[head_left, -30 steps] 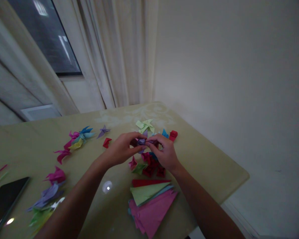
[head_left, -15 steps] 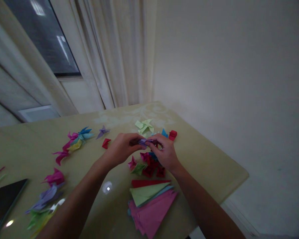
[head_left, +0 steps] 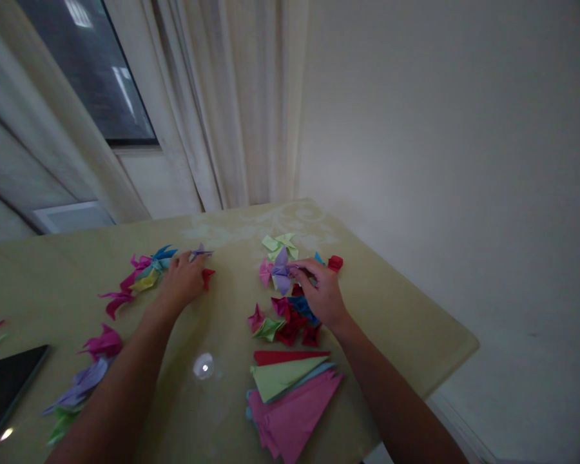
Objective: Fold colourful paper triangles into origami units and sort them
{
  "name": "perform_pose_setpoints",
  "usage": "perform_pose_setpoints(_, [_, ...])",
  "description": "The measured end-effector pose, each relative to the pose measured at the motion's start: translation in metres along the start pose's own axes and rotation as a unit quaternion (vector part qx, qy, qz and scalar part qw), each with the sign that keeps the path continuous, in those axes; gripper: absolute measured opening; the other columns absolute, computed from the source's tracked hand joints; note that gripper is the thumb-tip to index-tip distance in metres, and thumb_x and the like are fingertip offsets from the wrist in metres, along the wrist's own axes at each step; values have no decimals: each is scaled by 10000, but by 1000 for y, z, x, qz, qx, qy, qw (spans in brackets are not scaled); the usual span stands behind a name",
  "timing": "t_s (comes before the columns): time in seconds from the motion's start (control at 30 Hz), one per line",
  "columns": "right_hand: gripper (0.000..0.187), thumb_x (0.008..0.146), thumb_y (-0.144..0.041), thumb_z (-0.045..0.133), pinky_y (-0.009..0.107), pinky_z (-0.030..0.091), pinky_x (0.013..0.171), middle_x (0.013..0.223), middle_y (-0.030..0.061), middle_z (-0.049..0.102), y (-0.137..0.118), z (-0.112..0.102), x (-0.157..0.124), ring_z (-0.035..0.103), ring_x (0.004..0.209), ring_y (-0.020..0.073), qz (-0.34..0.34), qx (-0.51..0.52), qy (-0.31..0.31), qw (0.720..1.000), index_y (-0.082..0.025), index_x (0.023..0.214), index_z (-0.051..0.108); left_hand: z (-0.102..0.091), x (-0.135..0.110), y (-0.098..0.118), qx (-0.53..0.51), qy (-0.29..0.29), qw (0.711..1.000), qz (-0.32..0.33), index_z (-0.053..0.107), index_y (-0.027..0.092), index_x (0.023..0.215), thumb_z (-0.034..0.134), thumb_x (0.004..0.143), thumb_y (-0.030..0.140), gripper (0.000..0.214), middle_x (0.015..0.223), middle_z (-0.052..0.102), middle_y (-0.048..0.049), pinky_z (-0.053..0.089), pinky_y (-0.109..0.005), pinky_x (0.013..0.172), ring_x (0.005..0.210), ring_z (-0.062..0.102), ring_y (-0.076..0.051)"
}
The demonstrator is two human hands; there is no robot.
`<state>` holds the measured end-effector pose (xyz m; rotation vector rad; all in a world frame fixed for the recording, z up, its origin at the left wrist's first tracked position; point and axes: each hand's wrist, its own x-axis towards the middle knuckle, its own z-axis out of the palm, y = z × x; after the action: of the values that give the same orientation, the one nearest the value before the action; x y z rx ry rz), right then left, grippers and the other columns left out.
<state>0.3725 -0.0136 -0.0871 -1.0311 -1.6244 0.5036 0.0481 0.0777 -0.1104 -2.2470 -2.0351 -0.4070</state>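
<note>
My right hand [head_left: 319,287] pinches a lilac origami piece [head_left: 281,272] with spread points, holding it above the table. My left hand [head_left: 184,278] is stretched out to the left with its fingers extended, at the edge of a purple folded paper crane [head_left: 202,250]; whether the fingertips touch it is hard to see. A small red folded paper [head_left: 207,278] lies just right of that hand. Behind the lilac piece are a pink folded paper [head_left: 265,272] and a light green paper pinwheel [head_left: 281,245]. Below my right hand sits a pile of red, blue and green origami [head_left: 292,322].
Colourful paper cranes [head_left: 147,278] lie left of my left hand, with more folded birds [head_left: 101,341] nearer. A fan of folded paper sheets [head_left: 297,406] lies at the front. A black tablet-like device [head_left: 14,393] is at the left. A wall [head_left: 439,193] borders the table's right side.
My left hand has let go of the lilac piece and moved left to the purple crane. My right hand still holds the lilac piece, which now shows fully.
</note>
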Motion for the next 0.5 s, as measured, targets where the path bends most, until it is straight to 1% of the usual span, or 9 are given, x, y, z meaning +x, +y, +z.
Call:
perform_pose_setpoints(0.03, [168,1011,-223,626,332,564,887,1037,72,790,1,2,0,740,963,222,-2,-5,-5,1000,-233,1053,788,6,2,-11,14,-26,1000,-4,603,115,1444,398,952,207,540,1471,596,-271,448,-590,1110,1395,539,-428])
perform_pose_setpoints(0.1, [153,1002,-216,645,314,566,864,1034,70,798,3,8,-1,746,941,217,-5,-16,-17,1000,-225,1051,789,13,4,-23,13,-70,997,-4,617,55,1419,376,952,187,541,1405,650,-279,467,-509,1113,1336,607,-385])
perform_pose_setpoints(0.17, [137,993,-205,660,293,565,828,1006,60,803,3,14,-3,748,895,206,-9,-32,-29,999,-216,1043,787,14,7,-25,3,-87,996,-5,684,25,1313,367,958,200,507,1317,710,-268,489,-425,1092,1265,666,-343])
perform_pose_setpoints(0.23, [130,992,-200,665,284,560,819,987,50,806,2,20,-4,749,873,200,-9,-49,-39,998,-212,1034,787,9,8,-23,-1,-85,996,-18,733,58,1230,390,956,241,476,1246,754,-236,524,-392,1030,1193,706,-330])
perform_pose_setpoints(0.3, [131,994,-199,667,282,554,833,997,46,810,1,25,-2,751,888,201,-3,-61,-45,997,-213,1040,789,1,8,-19,-6,-74,997,-34,765,120,1177,430,949,298,442,1176,789,-192,555,-396,947,1115,737,-337])
perform_pose_setpoints(0.37, [135,992,-184,671,284,544,860,1025,47,813,-2,30,4,752,929,204,4,-78,-60,995,-213,1049,789,-13,8,-15,-23,-45,998,-49,789,167,1110,466,947,348,405,1106,811,-163,565,-406,885,1047,753,-347])
perform_pose_setpoints(0.43, [139,982,-152,679,284,529,884,1048,56,812,-5,36,14,748,969,209,3,-114,-90,989,-205,1044,791,-30,7,-10,-56,4,997,-61,795,186,1056,494,945,365,367,1071,818,-153,560,-417,873,1021,756,-352])
perform_pose_setpoints(0.5, [138,972,-129,682,283,513,878,1028,68,812,-6,45,24,744,962,214,5,-168,-139,976,-194,1016,795,-48,7,-4,-118,46,990,-66,772,196,1102,544,926,368,336,1066,822,-136,558,-415,875,1002,758,-335])
